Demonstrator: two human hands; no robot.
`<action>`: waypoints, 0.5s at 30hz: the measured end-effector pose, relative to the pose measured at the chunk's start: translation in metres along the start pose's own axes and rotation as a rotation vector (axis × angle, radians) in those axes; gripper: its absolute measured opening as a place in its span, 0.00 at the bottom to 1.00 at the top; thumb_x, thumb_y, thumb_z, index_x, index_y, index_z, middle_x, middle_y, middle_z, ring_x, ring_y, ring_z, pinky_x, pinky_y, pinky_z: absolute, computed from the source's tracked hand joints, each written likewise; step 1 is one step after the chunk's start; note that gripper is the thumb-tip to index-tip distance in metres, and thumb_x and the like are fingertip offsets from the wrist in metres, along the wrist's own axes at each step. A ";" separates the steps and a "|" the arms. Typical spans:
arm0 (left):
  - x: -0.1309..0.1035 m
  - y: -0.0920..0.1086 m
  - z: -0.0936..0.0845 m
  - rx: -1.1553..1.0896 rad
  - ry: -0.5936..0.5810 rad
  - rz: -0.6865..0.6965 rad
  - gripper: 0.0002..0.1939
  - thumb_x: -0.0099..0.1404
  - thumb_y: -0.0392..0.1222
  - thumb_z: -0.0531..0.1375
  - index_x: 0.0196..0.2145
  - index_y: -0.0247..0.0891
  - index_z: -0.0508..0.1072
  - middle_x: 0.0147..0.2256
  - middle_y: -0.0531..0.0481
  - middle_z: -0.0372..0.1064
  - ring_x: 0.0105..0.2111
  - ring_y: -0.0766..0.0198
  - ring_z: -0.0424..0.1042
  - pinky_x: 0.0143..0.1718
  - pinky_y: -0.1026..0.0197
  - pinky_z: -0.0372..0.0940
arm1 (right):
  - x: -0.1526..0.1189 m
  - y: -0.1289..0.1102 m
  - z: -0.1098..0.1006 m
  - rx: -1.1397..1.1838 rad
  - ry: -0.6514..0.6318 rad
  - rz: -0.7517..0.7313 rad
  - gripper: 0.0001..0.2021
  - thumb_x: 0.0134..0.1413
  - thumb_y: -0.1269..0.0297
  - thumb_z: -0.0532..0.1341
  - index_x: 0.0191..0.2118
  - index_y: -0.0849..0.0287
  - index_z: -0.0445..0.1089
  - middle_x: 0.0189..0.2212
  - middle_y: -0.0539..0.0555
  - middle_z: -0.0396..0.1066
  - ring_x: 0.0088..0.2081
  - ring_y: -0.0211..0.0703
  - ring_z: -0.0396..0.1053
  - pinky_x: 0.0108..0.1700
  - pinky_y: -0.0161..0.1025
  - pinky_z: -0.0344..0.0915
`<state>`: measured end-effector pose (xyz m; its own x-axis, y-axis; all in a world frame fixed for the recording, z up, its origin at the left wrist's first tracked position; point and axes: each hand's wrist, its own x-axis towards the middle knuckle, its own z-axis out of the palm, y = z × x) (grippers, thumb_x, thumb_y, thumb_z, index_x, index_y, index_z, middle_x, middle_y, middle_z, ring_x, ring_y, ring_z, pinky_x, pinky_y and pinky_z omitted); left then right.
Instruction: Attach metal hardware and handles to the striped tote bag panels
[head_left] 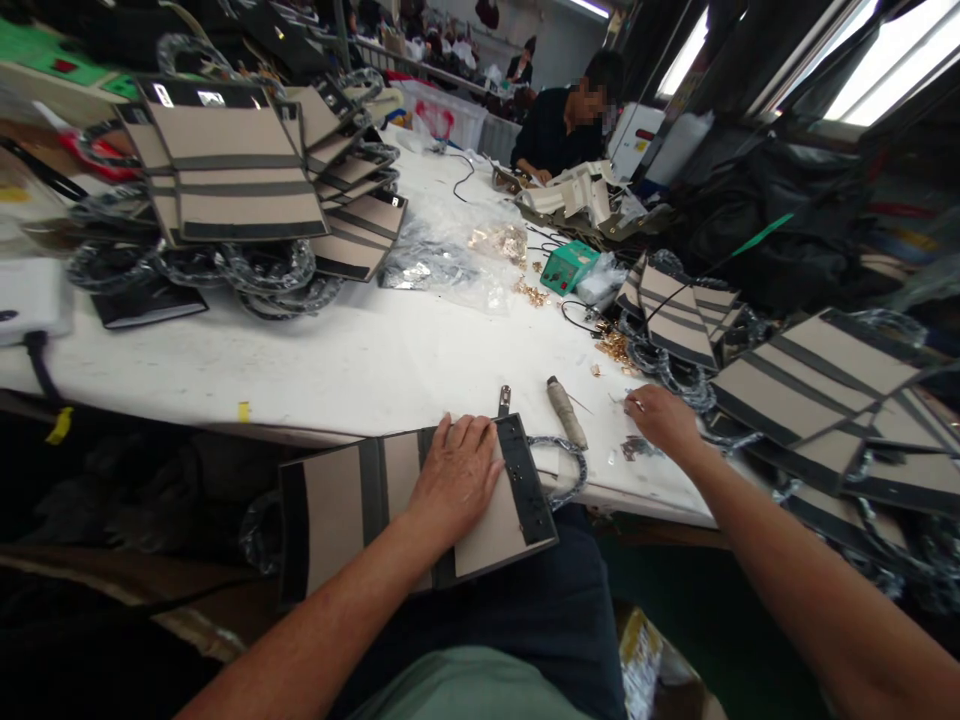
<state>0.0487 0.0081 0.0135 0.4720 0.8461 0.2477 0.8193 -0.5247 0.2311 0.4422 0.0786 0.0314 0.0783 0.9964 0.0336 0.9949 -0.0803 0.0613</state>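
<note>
My left hand point(459, 478) lies flat on a beige-and-black bag panel point(337, 530), which rests partly on my lap and partly on the table's front edge. The panel has a black strip with small holes at its right end and a plastic-wrapped handle point(576, 465) beyond. My right hand point(663, 424) is over the table to the right, thumb and fingers pinched together; whatever is between them is too small to make out. Small dark pieces point(640, 448) lie just below it. Between my hands lies a tool with a cloth-wrapped handle point(566, 412). A small metal-tipped strap point(505, 400) sticks out above the panel.
Similar panels are stacked at the left point(232, 165) and the right point(810, 380). A green box point(568, 266), small gold-coloured parts point(615, 346) and clear plastic bags point(450, 250) lie farther back on the white table point(360, 360). A co-worker point(559, 130) sits across it.
</note>
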 end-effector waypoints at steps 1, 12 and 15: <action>0.000 0.000 0.000 0.005 0.005 0.000 0.22 0.73 0.46 0.53 0.60 0.34 0.67 0.58 0.41 0.66 0.60 0.49 0.60 0.68 0.41 0.46 | -0.001 -0.005 -0.001 -0.015 0.031 0.004 0.14 0.64 0.61 0.53 0.40 0.57 0.76 0.45 0.60 0.74 0.47 0.52 0.70 0.44 0.42 0.61; 0.000 -0.005 0.005 -0.085 0.017 -0.020 0.22 0.73 0.47 0.54 0.60 0.37 0.66 0.58 0.44 0.66 0.59 0.50 0.60 0.66 0.43 0.48 | -0.028 -0.128 -0.034 0.995 -0.075 -0.002 0.14 0.60 0.51 0.61 0.39 0.58 0.71 0.25 0.50 0.74 0.26 0.41 0.70 0.31 0.37 0.65; 0.000 -0.006 0.004 -0.103 0.021 -0.026 0.22 0.73 0.47 0.54 0.60 0.37 0.66 0.58 0.44 0.66 0.59 0.50 0.60 0.66 0.43 0.49 | -0.036 -0.165 -0.038 1.189 -0.265 -0.062 0.14 0.56 0.52 0.64 0.38 0.58 0.71 0.24 0.50 0.73 0.27 0.41 0.72 0.29 0.36 0.66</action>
<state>0.0455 0.0112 0.0082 0.4431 0.8579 0.2600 0.7928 -0.5104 0.3330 0.2731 0.0550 0.0582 -0.0989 0.9837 -0.1504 0.4243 -0.0951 -0.9005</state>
